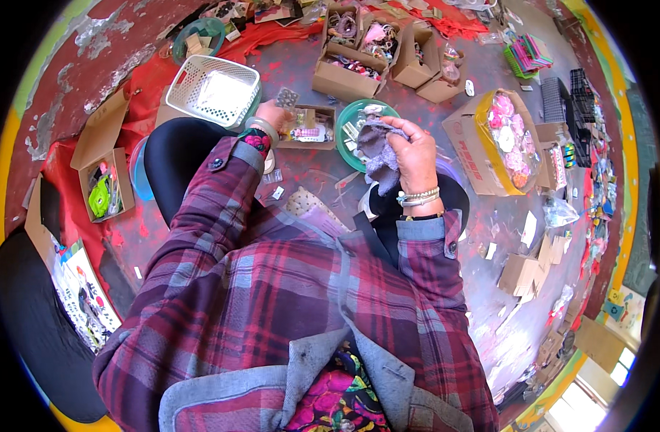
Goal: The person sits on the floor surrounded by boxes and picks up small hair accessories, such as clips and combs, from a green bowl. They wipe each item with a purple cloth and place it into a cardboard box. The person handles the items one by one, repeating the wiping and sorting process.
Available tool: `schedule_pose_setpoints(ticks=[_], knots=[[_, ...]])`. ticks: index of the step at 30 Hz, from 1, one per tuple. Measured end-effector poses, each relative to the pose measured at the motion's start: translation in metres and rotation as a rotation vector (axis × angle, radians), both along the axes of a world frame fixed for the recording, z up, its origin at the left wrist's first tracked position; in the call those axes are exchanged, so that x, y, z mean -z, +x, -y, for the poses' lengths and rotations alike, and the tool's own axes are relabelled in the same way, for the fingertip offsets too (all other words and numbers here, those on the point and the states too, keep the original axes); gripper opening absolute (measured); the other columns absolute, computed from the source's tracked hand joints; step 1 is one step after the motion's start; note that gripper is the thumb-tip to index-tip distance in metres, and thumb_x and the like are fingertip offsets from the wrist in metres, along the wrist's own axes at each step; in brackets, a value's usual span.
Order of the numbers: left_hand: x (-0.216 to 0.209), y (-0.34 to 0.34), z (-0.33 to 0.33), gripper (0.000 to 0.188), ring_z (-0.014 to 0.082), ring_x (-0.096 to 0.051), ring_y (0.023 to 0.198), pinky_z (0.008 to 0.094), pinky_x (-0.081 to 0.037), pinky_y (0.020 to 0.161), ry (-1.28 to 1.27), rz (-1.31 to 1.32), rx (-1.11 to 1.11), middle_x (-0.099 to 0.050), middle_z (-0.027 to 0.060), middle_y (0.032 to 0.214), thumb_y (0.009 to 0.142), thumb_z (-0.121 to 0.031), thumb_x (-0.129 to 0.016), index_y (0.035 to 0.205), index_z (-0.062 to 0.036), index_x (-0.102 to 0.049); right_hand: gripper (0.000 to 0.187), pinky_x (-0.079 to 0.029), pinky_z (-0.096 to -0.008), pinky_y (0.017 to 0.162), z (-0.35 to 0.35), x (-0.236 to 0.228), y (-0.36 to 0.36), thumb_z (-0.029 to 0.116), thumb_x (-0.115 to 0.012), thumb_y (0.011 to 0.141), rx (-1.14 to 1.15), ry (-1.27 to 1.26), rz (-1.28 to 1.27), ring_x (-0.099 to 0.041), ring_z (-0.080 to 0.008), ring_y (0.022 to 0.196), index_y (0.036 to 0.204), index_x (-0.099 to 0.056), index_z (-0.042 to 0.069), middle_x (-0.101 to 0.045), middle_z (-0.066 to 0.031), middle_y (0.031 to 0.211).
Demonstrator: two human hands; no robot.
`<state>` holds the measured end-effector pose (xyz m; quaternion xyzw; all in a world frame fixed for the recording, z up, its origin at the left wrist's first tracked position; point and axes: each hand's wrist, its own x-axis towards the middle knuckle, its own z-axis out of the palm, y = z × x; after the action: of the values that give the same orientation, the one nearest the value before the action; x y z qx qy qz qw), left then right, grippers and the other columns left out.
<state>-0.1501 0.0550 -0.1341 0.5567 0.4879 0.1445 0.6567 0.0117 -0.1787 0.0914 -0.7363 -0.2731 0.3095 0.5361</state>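
Note:
My right hand [416,162] pinches a crumpled greyish-purple cloth [382,162], which hangs down over the near right side of a green basin [342,140]. Small white pieces and packets lie in that basin. Ahead and to the left, my left hand [272,117] is closed on a small silvery blister pack [287,99] with round bumps. It is beside a white perforated basket [232,97] and over the left end of a small cardboard box [308,144] holding small packaged items.
Open cartons [348,85] of hair accessories stand at the far side. On the right is a large carton [474,162] of pink and white items. A box with a bright green item [99,198] sits at left. Flattened cardboard [521,273] and scraps litter the floor.

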Motion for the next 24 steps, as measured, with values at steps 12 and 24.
schedule_pose_setpoints(ticks=[12, 24], knots=[[-0.002, 0.009, 0.009, 0.035, 0.0373, -0.053, 0.093, 0.0403, -0.042, 0.08, 0.581, -0.708, 0.148, -0.058, 0.0219, 0.094, 0.081, -0.027, -0.049, 0.101, 0.0016, -0.053, 0.024, -0.038, -0.0176, 0.055, 0.004, 0.004, 0.002, 0.0, -0.051, 0.071, 0.004, 0.039, -0.079, -0.047, -0.0028, 0.063, 0.091, -0.064, 0.003, -0.059, 0.0022, 0.077], [-0.106, 0.042, 0.044, 0.044, 0.0255, -0.062, 0.072, 0.0337, -0.052, 0.065, -0.702, 0.532, -0.086, -0.06, 0.0174, 0.087, 0.086, -0.045, -0.041, 0.105, -0.006, -0.047, 0.024, -0.04, -0.0176, 0.059, 0.006, 0.003, 0.006, -0.002, -0.052, 0.071, 0.038, 0.129, -0.239, -0.05, -0.0044, 0.069, 0.094, -0.062, 0.0, -0.058, 0.0012, 0.082]])
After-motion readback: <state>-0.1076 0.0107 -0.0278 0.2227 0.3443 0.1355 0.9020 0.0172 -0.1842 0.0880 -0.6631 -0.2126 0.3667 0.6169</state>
